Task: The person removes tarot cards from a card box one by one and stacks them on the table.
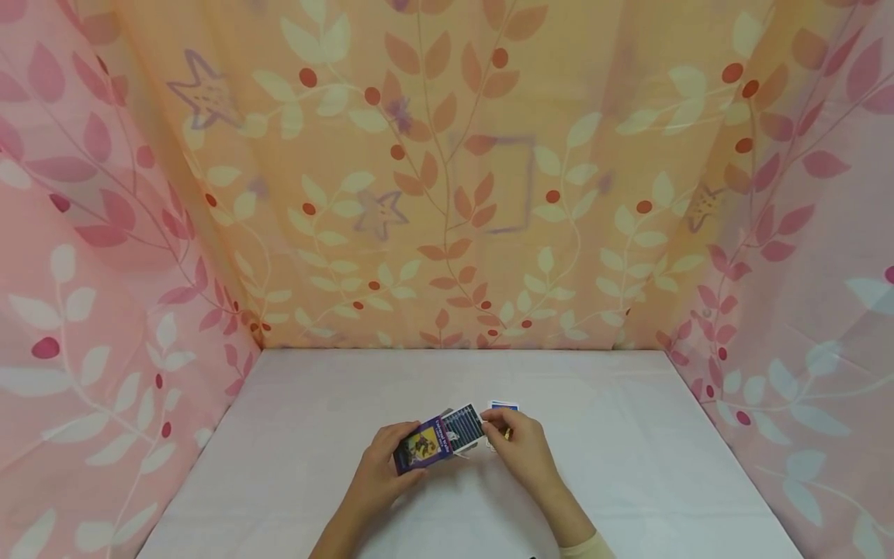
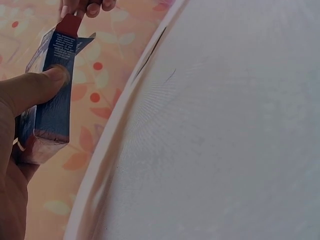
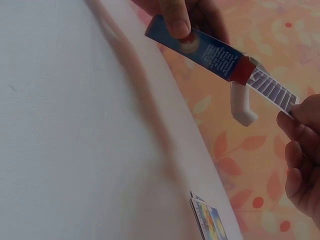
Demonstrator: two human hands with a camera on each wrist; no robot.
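Note:
My left hand (image 1: 382,464) grips a small purple card box (image 1: 412,452) with a yellow picture on its front, thumb along one narrow side. The box is tilted, its opening towards the right hand. Out of that end sticks a dark striped card (image 1: 464,427) with a white border; its lower part is hidden inside. My right hand (image 1: 520,449) pinches the card's outer end between thumb and fingertips. In the right wrist view a pale end flap (image 3: 242,102) hangs from the open end, beside a red tab (image 3: 243,71).
A few loose cards (image 3: 212,220) with a bright picture lie on the white table (image 1: 293,404), partly behind the right hand in the head view. Patterned cloth (image 1: 447,194) walls in the table at the back and both sides.

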